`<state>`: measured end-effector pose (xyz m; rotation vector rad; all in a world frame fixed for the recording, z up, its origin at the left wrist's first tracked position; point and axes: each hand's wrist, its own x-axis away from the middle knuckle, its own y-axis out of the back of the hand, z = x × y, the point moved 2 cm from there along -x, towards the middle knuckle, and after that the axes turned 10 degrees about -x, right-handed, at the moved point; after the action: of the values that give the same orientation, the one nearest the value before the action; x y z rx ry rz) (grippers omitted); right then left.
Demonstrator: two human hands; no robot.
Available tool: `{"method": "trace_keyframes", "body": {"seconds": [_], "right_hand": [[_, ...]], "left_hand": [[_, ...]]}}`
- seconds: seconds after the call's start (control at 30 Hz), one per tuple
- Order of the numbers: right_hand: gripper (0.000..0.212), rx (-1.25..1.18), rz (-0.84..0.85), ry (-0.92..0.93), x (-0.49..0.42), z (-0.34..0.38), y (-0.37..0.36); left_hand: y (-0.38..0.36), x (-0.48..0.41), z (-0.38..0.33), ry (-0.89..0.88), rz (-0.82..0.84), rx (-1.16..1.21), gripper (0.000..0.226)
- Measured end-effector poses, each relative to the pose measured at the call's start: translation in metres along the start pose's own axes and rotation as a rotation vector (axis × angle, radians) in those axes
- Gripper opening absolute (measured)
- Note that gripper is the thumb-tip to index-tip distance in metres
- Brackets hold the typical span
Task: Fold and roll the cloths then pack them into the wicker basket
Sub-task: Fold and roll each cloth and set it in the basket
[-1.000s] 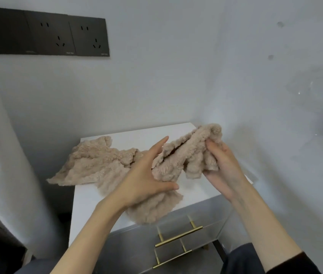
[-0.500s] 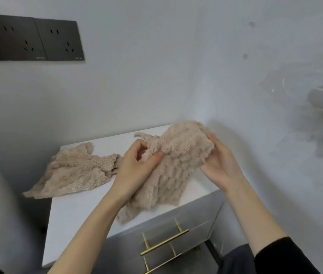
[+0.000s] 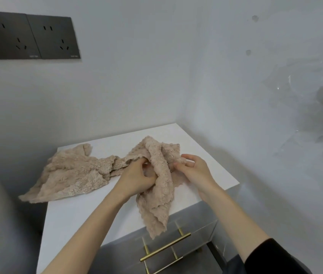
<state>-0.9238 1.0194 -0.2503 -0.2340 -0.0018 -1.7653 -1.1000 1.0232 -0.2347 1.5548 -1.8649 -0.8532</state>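
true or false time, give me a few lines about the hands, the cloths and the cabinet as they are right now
1. The left hand and the right hand both have a grip on the held cloth. True.
2. The second cloth lies on the cabinet top, one end past its left edge. True.
3. A wicker basket stands on the cabinet top. False: no basket is in view.
4. The held cloth is rolled tight. False: it is loose and crumpled, its end hanging over the front edge.
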Motion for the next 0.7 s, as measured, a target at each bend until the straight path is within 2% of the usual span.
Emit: {"method": "trace_keyframes", "body": {"seconds": [0.1,0.17,0.23,0.27,0.37,0.47,0.53,0.6,0.63,0.7], "right_hand": [[0.028,-0.047,-0.089,0.129,-0.001,0.007,0.003],[0.024,-0.133,-0.132,0.199,-0.001,0.014,0.01],[0.023,-0.193,-0.194,0.262,0.0,0.021,0.019],[0.023,-0.209,-0.24,0.294,-0.001,0.024,0.025],[0.024,-0.217,-0.333,0.345,-0.002,0.03,0.041],[0.02,-0.141,-0.324,0.305,-0.003,0.029,0.05],[0.019,-0.125,-0.273,0.244,-0.003,0.026,0.053],[0.019,-0.154,-0.231,0.176,-0.002,0.024,0.054],[0.02,-0.163,-0.223,0.16,-0.002,0.024,0.056],[0.026,-0.17,-0.195,0.173,0.0,0.026,0.06]], "left_hand": [[-0.004,-0.003,0.009,-0.031,-0.092,-0.263,0.031],[0.001,-0.002,0.015,-0.019,-0.182,-0.297,0.005],[0.01,-0.004,0.021,-0.004,-0.266,-0.26,0.028],[0.017,-0.005,0.023,0.014,-0.301,-0.203,0.032],[0.039,-0.008,0.027,0.108,-0.365,0.132,0.03],[0.047,-0.004,0.032,0.243,-0.332,0.439,0.033],[0.05,0.001,0.034,0.289,-0.209,0.499,0.066],[0.052,0.007,0.036,0.246,-0.097,0.518,0.099],[0.052,0.01,0.037,0.199,-0.067,0.498,0.104],[0.053,0.015,0.038,0.075,-0.105,0.349,0.085]]}}
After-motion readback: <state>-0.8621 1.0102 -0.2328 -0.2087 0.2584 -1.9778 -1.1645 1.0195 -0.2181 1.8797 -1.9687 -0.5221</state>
